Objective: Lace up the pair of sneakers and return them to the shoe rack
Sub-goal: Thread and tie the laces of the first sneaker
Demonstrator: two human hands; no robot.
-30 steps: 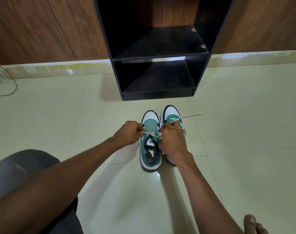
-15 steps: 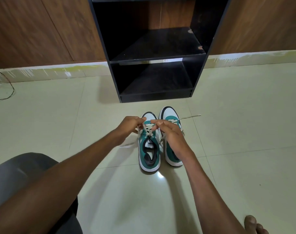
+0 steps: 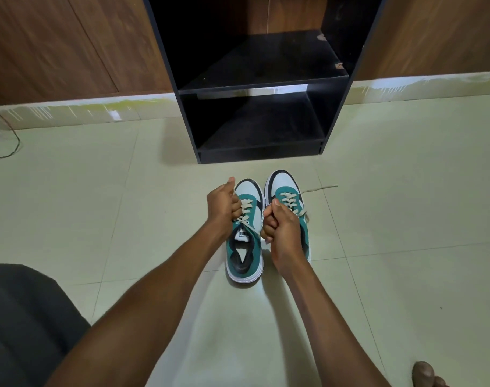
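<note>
- Left hand (image 3: pixel 223 206): fingers curled into a fist beside the laces of the left sneaker, thumb up; grip seemingly closed on a lace end, though the lace inside the fist is hidden.
- Right hand (image 3: pixel 281 227): fingers curled tight at the other side of the same shoe, between the two sneakers; grip appears to pinch the opposite lace end.
- Left sneaker (image 3: pixel 245 247): teal, white and black, on the floor, toe toward the rack; cream laces (image 3: pixel 245 209) crossed through the eyelets, no bow visible.
- Right sneaker (image 3: pixel 287 191): just beside the first, partly covered by the right hand; laces crossed over the tongue, one loose end (image 3: pixel 322 187) trailing on the floor to the right.
- Shoe rack (image 3: pixel 333 113): black, two open shelves, standing near the toes of the pair.
- Floor (image 3: pixel 406 219): pale tiles.
- Progress, as judged: threading looks mostly done on both; tightening and tying are left, then placing the pair on the rack.
</note>
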